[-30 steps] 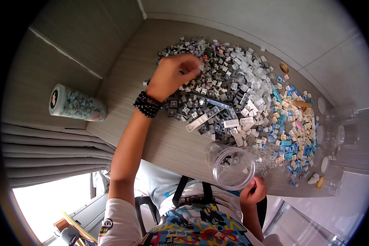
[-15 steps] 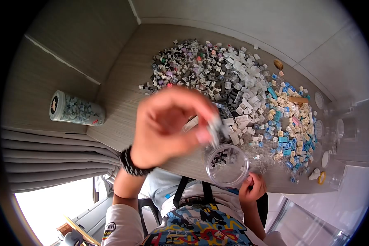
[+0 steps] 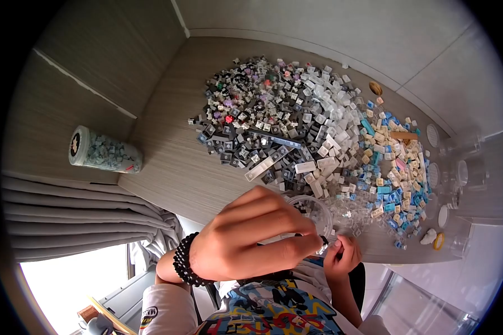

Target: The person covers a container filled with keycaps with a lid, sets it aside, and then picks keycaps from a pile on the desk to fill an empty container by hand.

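Pinching a small black-and-white piece [image 3: 323, 245] between the tips of my left hand [image 3: 254, 237], thumb and fingers together on it. Palm faces down, knuckles up; the back of the hand covers much of the clear jar [image 3: 322, 205] from the head view. Jar sits at the near edge of the table [image 3: 165, 159], its round mouth toward me, dark bits visible through the upper part. The piece is just beside the jar's near right side; cannot tell whether it touches.

My right hand [image 3: 345, 258] is at the jar's right, fingers curled, close to the left fingertips. Contact with the jar is hidden, so I cannot tell whether that hand is clamped on it.

Beyond the jar, a broad spread of loose plastic pieces. Left part: dark pieces [image 3: 226, 148], with specks of red and purple farther back. Middle: translucent white pieces [image 3: 338, 109]. Right: cream and blue pieces [image 3: 394, 181], with a tan bar [image 3: 403, 135] lying among them. A long whitish bar [image 3: 262, 166] lies slanted along the near side of the dark ones.

Well off to the left, a filled tub [image 3: 106, 151] lies on its side, pale blue-grey pieces inside. Black beaded bracelet [image 3: 185, 259] on my left wrist.
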`<state>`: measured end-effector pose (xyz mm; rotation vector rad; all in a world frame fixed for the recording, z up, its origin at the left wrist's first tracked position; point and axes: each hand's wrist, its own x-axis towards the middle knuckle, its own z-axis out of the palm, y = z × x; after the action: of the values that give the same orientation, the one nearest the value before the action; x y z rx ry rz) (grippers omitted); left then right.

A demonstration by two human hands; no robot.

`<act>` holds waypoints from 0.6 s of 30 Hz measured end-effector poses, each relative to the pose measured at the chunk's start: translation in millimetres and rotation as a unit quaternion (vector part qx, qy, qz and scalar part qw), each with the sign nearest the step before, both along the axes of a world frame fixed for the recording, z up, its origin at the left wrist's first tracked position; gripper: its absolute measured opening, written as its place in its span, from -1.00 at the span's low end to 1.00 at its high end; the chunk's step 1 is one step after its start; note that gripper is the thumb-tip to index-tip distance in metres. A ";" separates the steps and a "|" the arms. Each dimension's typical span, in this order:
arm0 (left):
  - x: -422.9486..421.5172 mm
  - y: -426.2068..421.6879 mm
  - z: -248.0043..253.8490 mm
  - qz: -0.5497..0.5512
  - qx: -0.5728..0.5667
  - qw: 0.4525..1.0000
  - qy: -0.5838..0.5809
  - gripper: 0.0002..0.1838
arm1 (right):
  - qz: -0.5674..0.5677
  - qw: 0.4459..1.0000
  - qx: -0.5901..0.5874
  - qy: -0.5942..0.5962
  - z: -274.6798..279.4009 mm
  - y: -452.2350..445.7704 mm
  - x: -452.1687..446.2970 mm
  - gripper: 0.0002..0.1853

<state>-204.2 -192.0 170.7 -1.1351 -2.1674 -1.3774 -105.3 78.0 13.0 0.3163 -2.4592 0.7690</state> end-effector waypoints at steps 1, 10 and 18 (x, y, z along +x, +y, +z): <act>0.7 0.5 -2.4 0.009 -0.008 1.000 0.005 -0.73 | 0.001 1.000 0.000 -0.001 -0.3 0.4 0.6 -0.86; -43.1 -32.6 -3.5 0.226 -0.022 0.974 0.022 -0.86 | -0.004 1.000 0.006 -0.010 -1.3 1.4 2.5 -0.86; -153.1 -51.1 -91.1 0.278 -0.214 0.932 -0.094 -0.84 | 0.000 1.000 0.013 0.000 0.9 0.1 0.5 -0.86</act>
<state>-357.4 -243.1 79.6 -0.4343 -2.7253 -0.8098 -104.8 78.1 13.9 0.3244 -2.4704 0.7382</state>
